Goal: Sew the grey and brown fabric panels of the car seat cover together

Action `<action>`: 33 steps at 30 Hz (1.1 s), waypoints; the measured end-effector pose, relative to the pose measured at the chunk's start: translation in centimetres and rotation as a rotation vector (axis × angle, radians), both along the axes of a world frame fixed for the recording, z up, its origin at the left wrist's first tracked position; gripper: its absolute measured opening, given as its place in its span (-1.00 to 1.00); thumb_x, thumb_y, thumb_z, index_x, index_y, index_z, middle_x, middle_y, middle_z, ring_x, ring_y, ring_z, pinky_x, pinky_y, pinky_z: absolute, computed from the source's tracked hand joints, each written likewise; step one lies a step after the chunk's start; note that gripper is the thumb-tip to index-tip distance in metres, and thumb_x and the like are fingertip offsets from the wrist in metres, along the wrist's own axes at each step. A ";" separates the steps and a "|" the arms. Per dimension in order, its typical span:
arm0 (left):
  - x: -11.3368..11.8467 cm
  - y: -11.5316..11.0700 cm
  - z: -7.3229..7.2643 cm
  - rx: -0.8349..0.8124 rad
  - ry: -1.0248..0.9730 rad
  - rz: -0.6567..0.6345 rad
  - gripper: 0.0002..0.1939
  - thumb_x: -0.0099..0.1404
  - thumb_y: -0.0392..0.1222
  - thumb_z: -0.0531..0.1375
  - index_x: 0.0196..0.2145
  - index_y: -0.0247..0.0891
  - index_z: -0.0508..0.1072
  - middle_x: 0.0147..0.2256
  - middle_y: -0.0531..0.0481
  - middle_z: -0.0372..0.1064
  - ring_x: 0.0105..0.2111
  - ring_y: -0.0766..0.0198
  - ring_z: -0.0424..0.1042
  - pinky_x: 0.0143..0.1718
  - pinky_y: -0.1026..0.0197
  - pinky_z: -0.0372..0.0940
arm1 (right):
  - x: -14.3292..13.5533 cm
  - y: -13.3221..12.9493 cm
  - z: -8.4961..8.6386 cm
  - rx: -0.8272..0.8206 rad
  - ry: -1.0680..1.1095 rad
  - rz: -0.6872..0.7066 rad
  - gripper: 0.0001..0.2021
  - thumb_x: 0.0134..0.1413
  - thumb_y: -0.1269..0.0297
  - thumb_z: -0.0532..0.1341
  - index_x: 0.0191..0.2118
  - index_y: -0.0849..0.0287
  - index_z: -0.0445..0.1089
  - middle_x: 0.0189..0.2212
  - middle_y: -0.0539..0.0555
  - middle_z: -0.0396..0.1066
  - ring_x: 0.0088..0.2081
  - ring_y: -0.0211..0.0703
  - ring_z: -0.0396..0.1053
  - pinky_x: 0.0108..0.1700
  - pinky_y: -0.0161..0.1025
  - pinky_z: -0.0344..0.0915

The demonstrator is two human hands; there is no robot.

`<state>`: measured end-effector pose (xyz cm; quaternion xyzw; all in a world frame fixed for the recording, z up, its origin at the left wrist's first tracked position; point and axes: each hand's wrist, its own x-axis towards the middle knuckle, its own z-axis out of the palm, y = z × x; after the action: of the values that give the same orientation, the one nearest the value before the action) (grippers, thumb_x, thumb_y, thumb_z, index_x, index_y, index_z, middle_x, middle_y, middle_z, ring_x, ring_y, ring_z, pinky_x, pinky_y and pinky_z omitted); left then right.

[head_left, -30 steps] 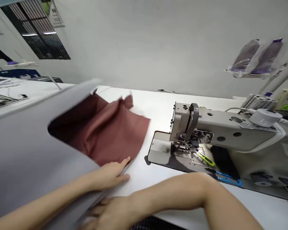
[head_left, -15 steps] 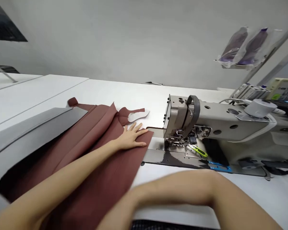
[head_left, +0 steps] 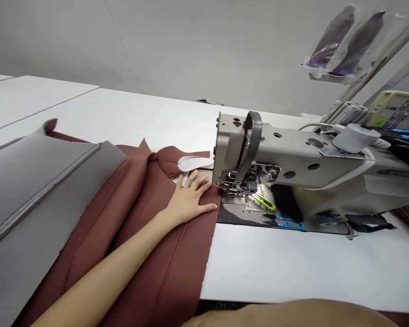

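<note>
My left hand (head_left: 187,200) lies flat with spread fingers on the maroon leather-like cover piece (head_left: 191,254), near its right edge. A stitched seam runs along this piece, and its upper right corner reaches the needle area of the sewing machine (head_left: 269,150). At the bottom edge of the view only my right forearm (head_left: 303,313) shows; the hand itself is out of sight. Grey backing (head_left: 64,181) of the cover is turned up at the left. Beyond my left fingertips a small maroon flap (head_left: 170,159) has a white underside.
Yellow-green thread snips (head_left: 266,201) and a blue-edged item (head_left: 290,222) lie on the machine bed. A white thread cone (head_left: 356,137) stands on the machine. Bagged purple-brown items (head_left: 357,43) hang at the upper right. The white table (head_left: 293,263) extends in front.
The view has shifted. The cover and my left hand have moved right against the machine, the corner now at the needle area. The grey backing spreads wider. My right forearm has dropped low.
</note>
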<state>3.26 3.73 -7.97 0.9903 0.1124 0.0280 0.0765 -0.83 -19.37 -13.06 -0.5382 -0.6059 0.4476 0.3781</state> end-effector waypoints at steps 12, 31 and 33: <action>1.2 -10.1 -1.1 0.226 -0.313 -0.414 -0.60 0.39 -0.34 -0.03 0.08 -0.54 0.39 0.14 -0.36 0.30 0.16 -0.04 0.30 0.17 -0.02 0.30 | 21.8 0.6 3.8 0.058 -0.958 -0.973 -0.60 -0.06 0.67 0.03 -0.24 0.18 0.51 -0.24 0.16 0.47 -0.11 0.02 0.36 0.02 -0.03 0.22; 1.7 -10.6 -2.3 0.161 -0.192 -0.338 -0.46 0.46 -0.20 -0.16 0.22 -0.62 0.24 0.26 -0.46 0.09 0.30 -0.19 0.07 0.25 -0.12 0.18 | 20.2 -0.8 3.4 0.084 -1.282 -0.786 -0.59 0.01 0.65 0.08 -0.15 0.10 0.53 -0.20 0.19 0.39 -0.04 0.06 0.24 -0.02 -0.07 0.15; 1.9 -10.6 -2.1 0.156 -0.181 -0.378 -0.46 0.46 -0.20 -0.15 0.21 -0.67 0.24 0.25 -0.48 0.11 0.30 -0.22 0.06 0.26 -0.12 0.15 | 20.0 -0.8 3.4 0.094 -1.268 -0.788 -0.60 0.01 0.65 0.08 -0.15 0.12 0.53 -0.20 0.19 0.40 -0.01 0.05 0.24 0.04 -0.05 0.12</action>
<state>5.12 -6.85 -10.09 0.9902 -0.0849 0.1103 0.0136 19.21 -20.14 -9.64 -0.8534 -0.4886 -0.1434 0.1114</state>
